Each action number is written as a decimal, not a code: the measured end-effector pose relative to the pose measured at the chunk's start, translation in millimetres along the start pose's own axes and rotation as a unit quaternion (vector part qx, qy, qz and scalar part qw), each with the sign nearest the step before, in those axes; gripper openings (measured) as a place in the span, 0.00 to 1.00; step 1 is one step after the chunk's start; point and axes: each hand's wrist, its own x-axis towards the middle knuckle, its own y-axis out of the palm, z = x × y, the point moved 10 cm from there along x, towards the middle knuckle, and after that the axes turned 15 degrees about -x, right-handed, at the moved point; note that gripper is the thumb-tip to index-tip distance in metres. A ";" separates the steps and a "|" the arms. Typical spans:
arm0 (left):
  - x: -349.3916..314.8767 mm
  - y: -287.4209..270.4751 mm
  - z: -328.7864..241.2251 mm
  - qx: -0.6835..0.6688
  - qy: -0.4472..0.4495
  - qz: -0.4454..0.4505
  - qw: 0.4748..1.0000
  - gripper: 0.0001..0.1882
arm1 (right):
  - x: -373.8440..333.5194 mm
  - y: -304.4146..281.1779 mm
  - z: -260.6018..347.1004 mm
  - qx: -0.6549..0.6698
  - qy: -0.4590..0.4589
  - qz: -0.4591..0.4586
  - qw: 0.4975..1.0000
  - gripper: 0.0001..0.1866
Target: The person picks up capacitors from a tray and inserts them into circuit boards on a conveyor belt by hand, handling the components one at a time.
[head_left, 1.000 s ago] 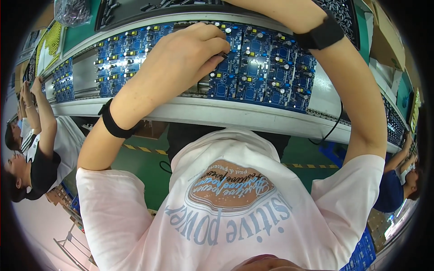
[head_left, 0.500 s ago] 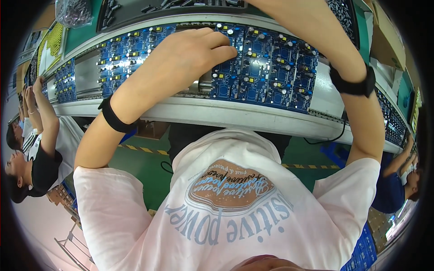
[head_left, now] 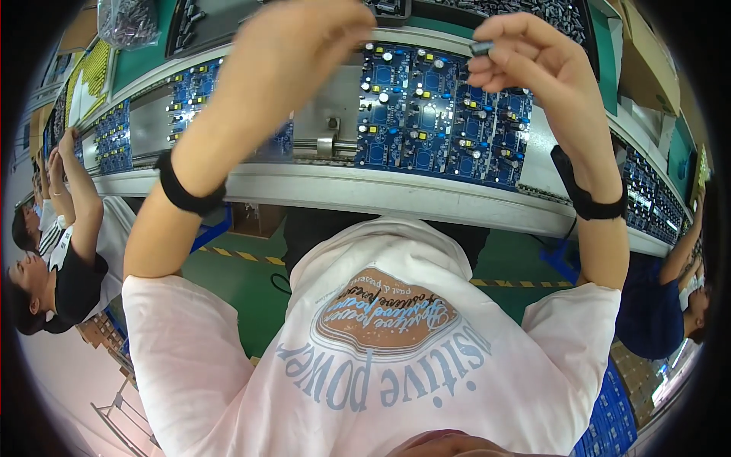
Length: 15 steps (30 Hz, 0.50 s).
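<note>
A small dark cylindrical capacitor is pinched between the thumb and fingers of my right hand, above the far edge of a blue circuit board panel. Yellow, silver and blue parts stand on that panel. My left hand, smeared by motion, hovers near the front rim of a black tray of dark cylindrical parts; whether its fingers hold anything is hidden. Below my left forearm lies another blue panel, partly covered.
The panels sit on a conveyor with a pale front rail. Behind my right hand is a second tray of capacitors. A plastic bag of parts stands far left, a cardboard box far right. Other people work at both sides.
My left hand has risen off the panel toward the left tray. My right hand has come back from beyond the far edge, and a capacitor now shows in its fingers.
</note>
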 end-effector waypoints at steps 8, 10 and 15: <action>43.1 -20.8 71.4 -0.053 -0.210 0.014 0.976 0.09 | -23.6 12.2 15.8 -0.130 -0.021 -0.016 0.991 0.12; 44.9 -16.2 65.8 0.004 -0.199 0.023 0.980 0.09 | -24.9 13.7 17.8 -0.162 -0.026 -0.023 0.986 0.11; 48.5 -13.9 48.7 0.131 -0.075 0.020 0.988 0.07 | -23.1 37.3 29.6 -0.324 -0.083 -0.016 0.942 0.11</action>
